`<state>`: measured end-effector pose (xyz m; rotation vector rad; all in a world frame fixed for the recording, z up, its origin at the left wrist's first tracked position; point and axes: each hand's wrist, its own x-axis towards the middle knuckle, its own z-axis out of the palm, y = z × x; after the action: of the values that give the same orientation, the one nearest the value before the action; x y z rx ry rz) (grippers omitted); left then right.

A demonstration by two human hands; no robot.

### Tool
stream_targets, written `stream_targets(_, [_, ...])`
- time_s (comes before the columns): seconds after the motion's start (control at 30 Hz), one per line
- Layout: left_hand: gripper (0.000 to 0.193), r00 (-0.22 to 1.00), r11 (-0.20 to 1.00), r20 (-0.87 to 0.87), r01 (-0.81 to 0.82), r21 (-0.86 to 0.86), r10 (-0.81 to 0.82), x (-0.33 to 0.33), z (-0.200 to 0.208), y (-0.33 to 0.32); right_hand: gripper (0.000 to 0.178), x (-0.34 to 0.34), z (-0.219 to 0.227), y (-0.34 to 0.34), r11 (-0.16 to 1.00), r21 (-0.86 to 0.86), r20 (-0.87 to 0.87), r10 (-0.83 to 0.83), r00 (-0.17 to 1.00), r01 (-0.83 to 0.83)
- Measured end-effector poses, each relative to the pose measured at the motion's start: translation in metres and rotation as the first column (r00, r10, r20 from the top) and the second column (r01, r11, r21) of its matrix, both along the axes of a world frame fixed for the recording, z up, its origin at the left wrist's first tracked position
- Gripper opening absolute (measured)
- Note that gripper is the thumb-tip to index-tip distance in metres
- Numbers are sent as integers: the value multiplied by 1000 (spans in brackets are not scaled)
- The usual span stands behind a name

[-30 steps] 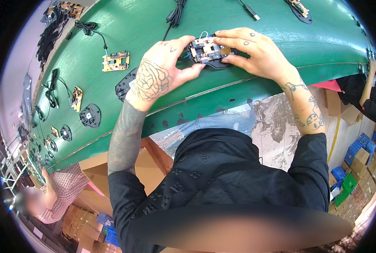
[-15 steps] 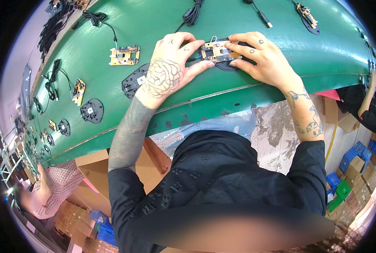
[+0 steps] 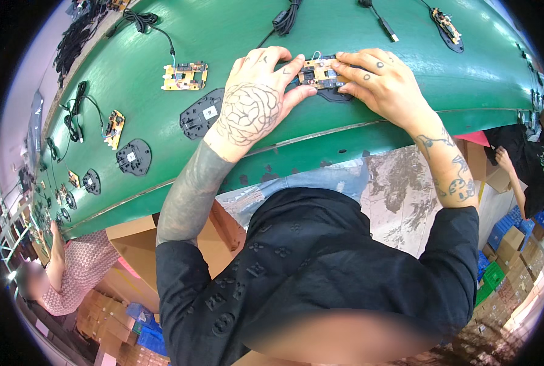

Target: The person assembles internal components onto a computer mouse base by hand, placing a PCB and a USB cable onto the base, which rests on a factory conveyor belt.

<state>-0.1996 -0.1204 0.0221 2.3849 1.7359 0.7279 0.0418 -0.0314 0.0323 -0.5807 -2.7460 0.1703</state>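
Evidently, both grips close on the circuit board point(image 3: 321, 74), which sits between the hands over a black mouse base plate point(image 3: 335, 96) whose near rim shows beneath it, toward the near side of the green tabletop point(image 3: 241, 30). Whether the board is fully seated cannot be told from here. As I judge it, good seating calls for the board to lie level, with gentle, even pressure from both ends and fingertips on its edges rather than on the raised parts. The pale wire loop point(image 3: 316, 55) at the far edge should be left free of any pinch between board and base.

The left hand point(image 3: 254, 94) grasps the left end, index finger on the far side and thumb on the near, its back turned up. The right hand point(image 3: 386, 82) takes the right end likewise, fingers reaching over the far corner and thumb at the near one. Both forearms slant inward from the near side, elbows bent and set wide.

Left of the left hand, a spare base plate point(image 3: 194, 120) lies near and a second board point(image 3: 193, 75), with its cable attached, lies farther off.
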Motion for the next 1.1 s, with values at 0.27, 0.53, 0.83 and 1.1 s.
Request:
stream_targets(0.27, [48,999,984,-31,4,-177,-10,-1,8,10,34,-1,-6,-4,1000,8,35,-16,999,16])
stream_targets(0.53, [42,998,993,50,37,-113,-32,-6,-1,12,36,-11,17,10,875,-459,124,-108,986,153])
stream_targets(0.83, [42,998,989,-49,-37,-144,30,7,7,6,45,-44,67,24,858,-421,468,-70,881,292])
stream_targets(1.1, [40,999,995,50,15,-98,-10,4,3,11,46,-13,35,39,870,-472,292,0,956,144])
